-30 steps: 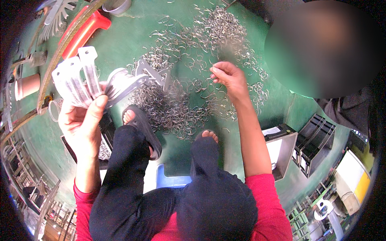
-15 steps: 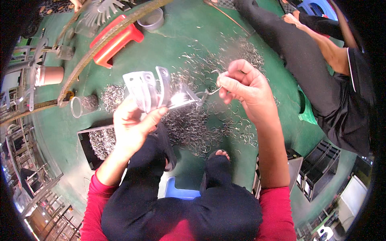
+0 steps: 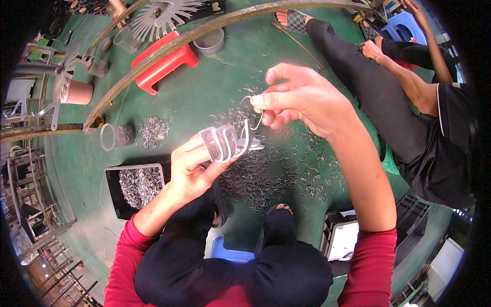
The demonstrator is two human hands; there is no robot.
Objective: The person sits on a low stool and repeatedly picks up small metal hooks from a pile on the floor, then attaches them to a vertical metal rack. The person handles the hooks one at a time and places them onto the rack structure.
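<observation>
- While the left hand (image 3: 193, 171) grips a fanned bundle of curved metal strips (image 3: 220, 143), the right hand (image 3: 302, 100) is raised just beyond it, up and to the right, over the green floor (image 3: 220, 77)
- Left grip: thumb and fingers are closed around the lower part of the strips, whose holed ends stand up; pale parts of the bundle show past the fingertips, and how many strips there are in all cannot be told
- Right grip: thumb and forefinger are pinched together on 1 bent wire link (image 3: 262, 118), with the other fingers loosely curled
- That link hangs from the pinch with its lower end close to the outermost strip; whether the 2 touch cannot be told
- Done so far, as a judgement: the strips are gathered in the left hand and 1 link is singled out in the right; no link can be made out as clearly joined to the strips
- Left over, it seems: a wide scatter of loose links (image 3: 255, 179) on the floor beneath and beyond the hands, so plenty looks unsorted
- Beside the left forearm, a black crate (image 3: 118, 199) holds a thick layer of similar metal pieces (image 3: 140, 187); whether these are finished or waiting cannot be told
- Farther out lie a small heap of links (image 3: 154, 131) and, just left of it, a clear cup (image 3: 107, 137) tipped on its side
</observation>
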